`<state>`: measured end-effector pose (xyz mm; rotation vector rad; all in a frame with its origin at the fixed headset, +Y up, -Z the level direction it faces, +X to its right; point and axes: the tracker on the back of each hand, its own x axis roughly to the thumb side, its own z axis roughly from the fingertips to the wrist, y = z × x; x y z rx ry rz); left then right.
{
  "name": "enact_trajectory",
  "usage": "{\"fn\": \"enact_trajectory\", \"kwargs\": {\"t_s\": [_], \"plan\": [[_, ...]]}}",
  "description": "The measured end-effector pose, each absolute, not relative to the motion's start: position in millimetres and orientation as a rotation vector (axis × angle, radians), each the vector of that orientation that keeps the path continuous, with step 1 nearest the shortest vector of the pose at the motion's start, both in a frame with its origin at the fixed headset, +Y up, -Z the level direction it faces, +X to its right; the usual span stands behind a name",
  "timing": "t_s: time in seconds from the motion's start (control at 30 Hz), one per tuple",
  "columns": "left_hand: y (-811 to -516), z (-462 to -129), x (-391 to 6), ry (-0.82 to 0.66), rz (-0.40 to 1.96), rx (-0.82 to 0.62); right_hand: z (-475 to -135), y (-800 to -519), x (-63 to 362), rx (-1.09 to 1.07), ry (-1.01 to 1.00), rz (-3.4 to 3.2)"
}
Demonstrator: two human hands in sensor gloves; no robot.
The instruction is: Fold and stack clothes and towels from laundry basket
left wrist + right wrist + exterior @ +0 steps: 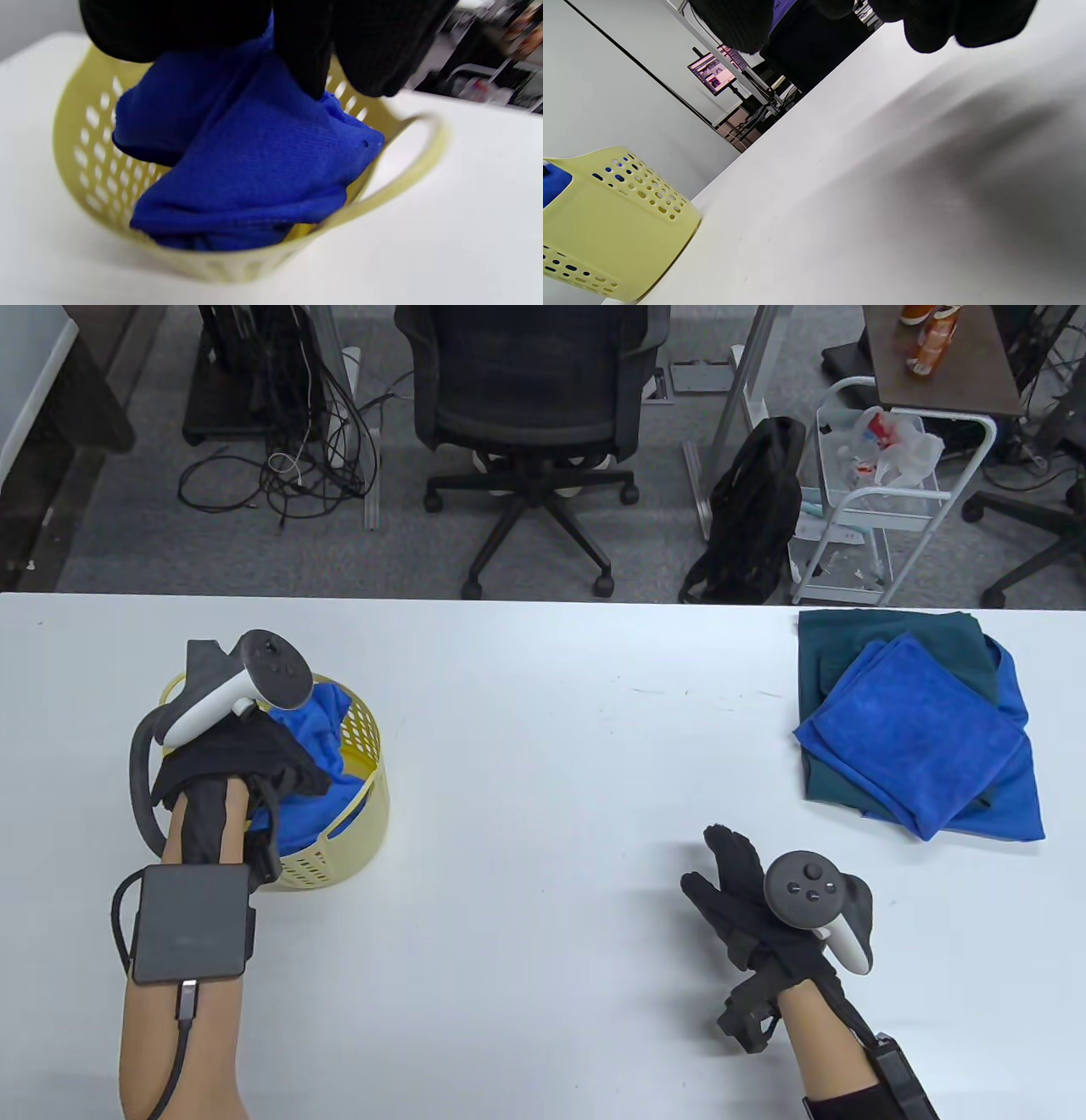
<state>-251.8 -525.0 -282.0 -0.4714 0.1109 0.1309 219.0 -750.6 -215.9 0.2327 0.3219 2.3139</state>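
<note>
A yellow perforated laundry basket (pixel 365 780) stands at the table's left; it also shows in the left wrist view (pixel 85 161) and the right wrist view (pixel 619 228). A blue cloth (pixel 327 729) fills it. My left hand (pixel 246 746) reaches into the basket, and its gloved fingers (pixel 305 63) pinch the blue cloth (pixel 263 169) from above. At the right, a folded blue towel (pixel 920 729) lies on a folded dark green garment (pixel 882 645). My right hand (pixel 734 882) hovers over bare table with fingers straight and holds nothing.
The white table (pixel 543 712) stretches between basket and stack. Beyond its far edge stand an office chair (pixel 530 398), a black bag (pixel 755 509), a white wire cart (pixel 882 483) and floor cables (pixel 288 466).
</note>
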Motion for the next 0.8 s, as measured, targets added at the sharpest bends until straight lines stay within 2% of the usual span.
{"fn": "enact_trajectory", "kwargs": {"t_s": [0.13, 0.17, 0.2, 0.27, 0.3, 0.4, 0.53, 0.6, 0.67, 0.73, 0.8], "plan": [[-454.3, -234.2, -202.5, -0.064, 0.135, -0.109, -212.7, -747.2, 209.8, 0.277, 0.317, 2.312], [-444.7, -223.9, -191.1, -0.097, 0.136, -0.015, -212.0, -746.3, 207.8, 0.288, 0.318, 2.310], [-434.9, -209.8, -174.7, -0.148, 0.134, 0.138, -211.0, -744.6, 205.2, 0.306, 0.320, 2.304], [-432.7, -191.7, -148.8, -0.253, 0.167, 0.298, -209.2, -739.8, 201.9, 0.350, 0.316, 2.273], [-439.8, -184.2, -132.0, -0.318, 0.212, 0.350, -207.6, -735.0, 200.3, 0.390, 0.311, 2.228], [-476.6, -173.2, -90.4, -0.492, 0.303, 0.281, -202.5, -721.7, 198.7, 0.508, 0.294, 2.008], [-557.0, -156.0, -41.9, -0.625, 0.425, 0.157, -191.4, -708.3, 190.5, 0.655, 0.313, 1.389], [-597.8, -151.4, -27.3, -0.652, 0.428, 0.102, -185.9, -705.9, 185.1, 0.632, 0.336, 1.264], [-623.9, -151.4, -25.3, -0.633, 0.424, 0.101, -183.7, -706.4, 184.3, 0.547, 0.263, 1.387], [-640.4, -154.6, -34.0, -0.584, 0.385, 0.110, -183.6, -708.3, 187.1, 0.491, 0.151, 1.543], [-650.8, -160.6, -49.4, -0.528, 0.380, 0.120, -185.5, -711.3, 188.0, 0.484, 0.148, 1.572]]}}
